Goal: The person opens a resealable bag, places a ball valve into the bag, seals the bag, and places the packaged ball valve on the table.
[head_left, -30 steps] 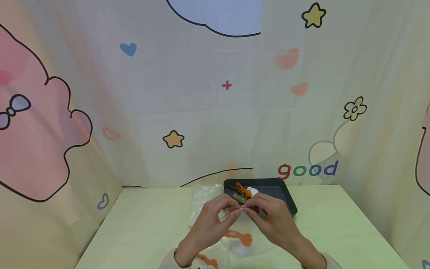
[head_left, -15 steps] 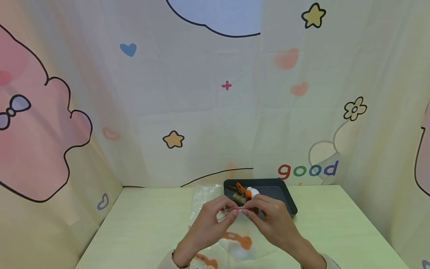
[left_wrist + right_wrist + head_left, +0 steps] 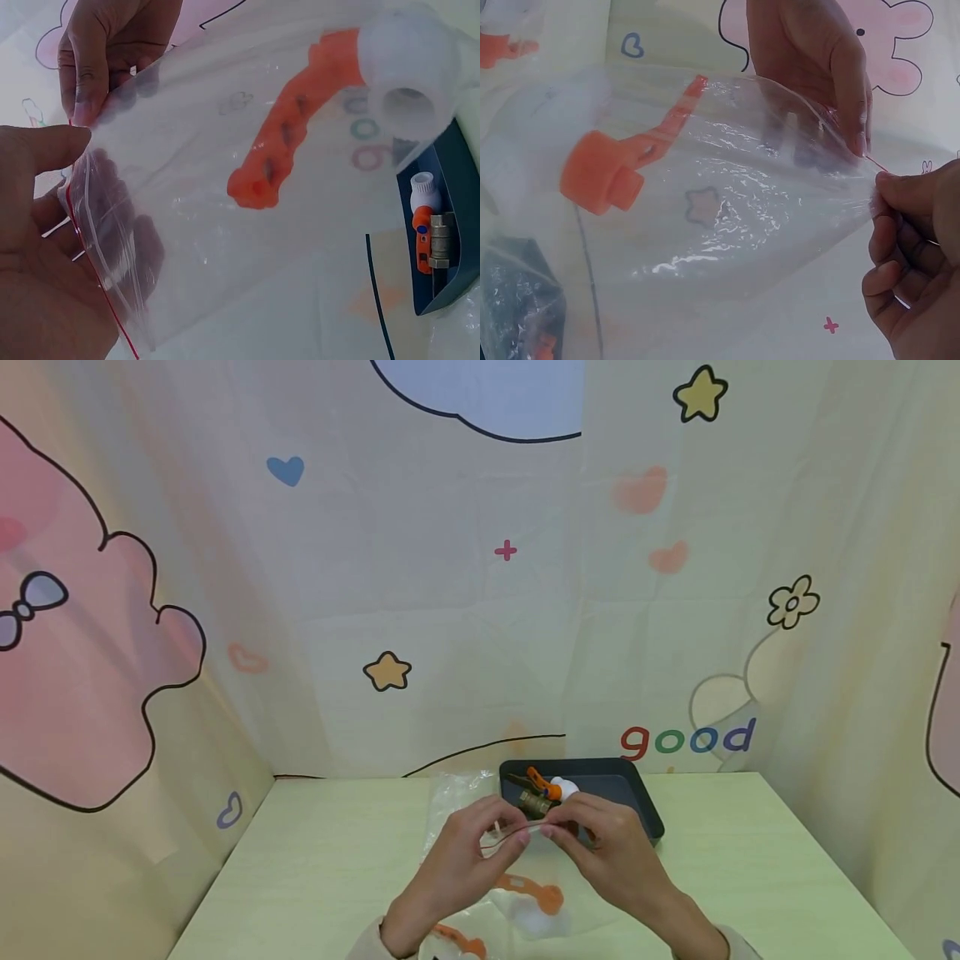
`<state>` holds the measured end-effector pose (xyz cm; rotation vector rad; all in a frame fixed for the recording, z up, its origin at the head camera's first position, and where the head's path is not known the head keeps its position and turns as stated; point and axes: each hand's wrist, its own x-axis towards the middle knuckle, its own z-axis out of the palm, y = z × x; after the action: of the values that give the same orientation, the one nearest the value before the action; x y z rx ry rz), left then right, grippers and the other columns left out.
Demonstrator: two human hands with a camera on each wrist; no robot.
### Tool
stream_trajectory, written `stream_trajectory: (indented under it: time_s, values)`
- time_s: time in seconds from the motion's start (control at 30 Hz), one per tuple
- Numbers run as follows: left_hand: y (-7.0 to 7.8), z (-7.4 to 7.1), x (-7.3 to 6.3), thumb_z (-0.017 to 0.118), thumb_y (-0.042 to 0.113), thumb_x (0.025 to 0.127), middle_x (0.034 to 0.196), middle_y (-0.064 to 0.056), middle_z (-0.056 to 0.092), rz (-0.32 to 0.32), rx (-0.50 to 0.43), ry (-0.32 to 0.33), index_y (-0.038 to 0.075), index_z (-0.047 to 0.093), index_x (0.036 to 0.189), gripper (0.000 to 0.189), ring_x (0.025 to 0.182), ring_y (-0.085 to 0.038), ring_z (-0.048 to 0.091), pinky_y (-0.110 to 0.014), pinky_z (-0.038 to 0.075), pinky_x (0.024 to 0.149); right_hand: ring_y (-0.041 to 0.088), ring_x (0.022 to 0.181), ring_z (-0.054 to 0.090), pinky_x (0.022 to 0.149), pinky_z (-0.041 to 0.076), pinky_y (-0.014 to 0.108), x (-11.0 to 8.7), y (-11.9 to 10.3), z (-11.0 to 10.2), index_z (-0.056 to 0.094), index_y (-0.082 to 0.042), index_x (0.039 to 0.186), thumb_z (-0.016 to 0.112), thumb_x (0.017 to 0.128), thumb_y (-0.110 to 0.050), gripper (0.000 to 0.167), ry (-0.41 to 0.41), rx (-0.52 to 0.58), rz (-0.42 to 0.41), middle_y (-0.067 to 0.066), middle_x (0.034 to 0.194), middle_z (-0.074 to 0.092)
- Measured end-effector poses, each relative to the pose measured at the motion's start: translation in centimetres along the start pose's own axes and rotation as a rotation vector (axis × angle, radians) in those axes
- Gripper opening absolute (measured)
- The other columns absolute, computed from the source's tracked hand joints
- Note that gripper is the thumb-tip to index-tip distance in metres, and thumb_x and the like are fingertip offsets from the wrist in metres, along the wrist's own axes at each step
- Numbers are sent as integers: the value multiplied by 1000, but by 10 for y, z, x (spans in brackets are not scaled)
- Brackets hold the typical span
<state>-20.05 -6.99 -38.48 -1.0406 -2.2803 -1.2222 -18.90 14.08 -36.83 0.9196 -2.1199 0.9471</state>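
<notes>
A clear zip-lock bag (image 3: 202,255) with a red line along its mouth hangs between my hands. Inside it lies a white plastic valve (image 3: 409,60) with an orange handle (image 3: 274,142). Thumb and fingers of my left hand (image 3: 468,852) pinch the bag's mouth on one side. My right hand (image 3: 615,852) pinches the same edge a short way to the right, fingertips close to the left ones. In the right wrist view the plastic gathers in creases toward the right thumb and fingers, and the orange handle shows through the bag.
Beyond the hands stands a dark tray (image 3: 618,787) holding a brass-coloured valve (image 3: 534,804) and a white part with an orange handle (image 3: 551,787). A clear bag (image 3: 457,797) lies left of the tray. Another orange-handled piece (image 3: 461,939) is at the near edge.
My left hand has shifted slightly left, and the gap between the two hands' fingertips has widened a little along the bag's edge. The right hand has hardly moved.
</notes>
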Motion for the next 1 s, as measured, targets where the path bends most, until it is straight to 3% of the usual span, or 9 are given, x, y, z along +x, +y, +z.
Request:
stream_trajectory:
  time_s: [0.13, 0.43, 0.67, 1.0]
  values:
    - [-2, -2, 0, 63, 25, 97, 85, 10, 59, -6, 10, -4, 19, 64, 96, 6, 78, -1, 51, -19, 45, 69, -3, 64, 44, 53, 37, 13, 1, -1, -2, 72, -21, 88, 81, 77, -5, 21, -6, -9, 21, -15, 79, 61]
    - [-4, 0, -1, 60, 20, 98, 86, 6, 62, 70, 24, 23, 15, 63, 95, 6, 77, -2, 52, -19, 46, 68, -4, 64, 44, 53, 37, 12, 1, -3, -2, 71, -21, 87, 80, 78, -5, 20, -5, -10, 18, -15, 78, 61]
    - [-3, -3, -3, 61, 25, 98, 88, 11, 60, -16, -1, -12, 20, 63, 98, 5, 81, -1, 52, -20, 46, 71, -3, 64, 44, 53, 37, 13, 0, -3, -4, 72, -21, 87, 80, 78, -5, 20, -4, -13, 31, -15, 78, 61]
    - [-5, -3, -5, 62, 19, 97, 85, 10, 60, -3, -3, -1, 20, 62, 94, 3, 77, -1, 51, -20, 46, 70, -3, 64, 45, 53, 36, 11, 0, -3, -7, 71, -22, 87, 80, 78, -5, 21, 4, -2, 24, -15, 78, 61]
